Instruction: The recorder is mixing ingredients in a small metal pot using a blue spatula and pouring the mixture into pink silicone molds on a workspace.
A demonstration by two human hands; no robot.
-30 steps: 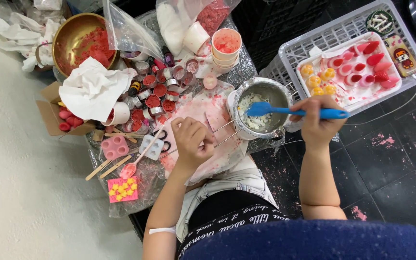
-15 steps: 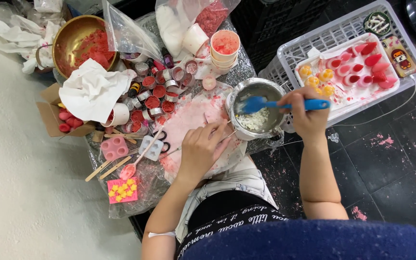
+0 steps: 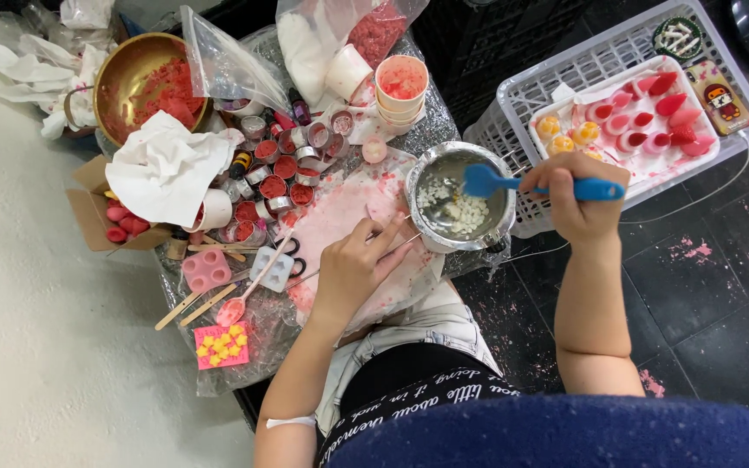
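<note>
Spatulas: one blue spatula [image 3: 522,185], gripped by right hand [image 3: 576,201] fingers.
Pots: one steel pot [image 3: 459,198], white chips inside.
Left hand [image 3: 359,269]: fingers spread flat on bench.

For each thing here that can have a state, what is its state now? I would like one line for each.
Steel pot: upright, white chunks at the bottom.
Blue spatula: held, blade inside the pot.
Right hand: closed on the spatula handle.
Left hand: resting flat on the pink-stained sheet.
Brass bowl: holds red bits.
White basket: holds a tray of red and yellow shapes.
</note>
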